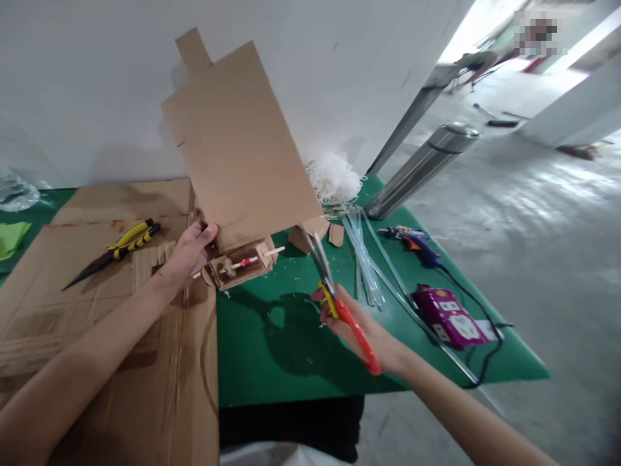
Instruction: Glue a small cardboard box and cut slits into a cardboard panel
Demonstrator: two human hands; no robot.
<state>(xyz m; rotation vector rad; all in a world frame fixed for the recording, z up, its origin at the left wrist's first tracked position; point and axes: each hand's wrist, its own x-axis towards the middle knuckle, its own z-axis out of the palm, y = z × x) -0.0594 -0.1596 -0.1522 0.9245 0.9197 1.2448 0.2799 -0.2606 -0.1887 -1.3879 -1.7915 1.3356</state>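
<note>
My left hand (198, 246) pinches the lower left corner of a flat cardboard piece (242, 142), which is held up above the table and has a narrow tab at its top. My right hand (350, 317) grips a pair of scissors (334, 291) with red and yellow handles. Their blades point up toward the cardboard's lower right corner and look slightly parted; whether they touch the card I cannot tell. Just below the cardboard lies a small cardboard box frame (242, 264) with a wooden stick running through it.
On the left, pliers (114, 252) lie on a large cardboard sheet (97, 323). Right of centre are clear glue sticks (363, 259), a white string pile (334, 178), a glue gun (417, 244), a purple power box (451, 317) and a steel flask (422, 168). A blurred person (504, 52) is far back.
</note>
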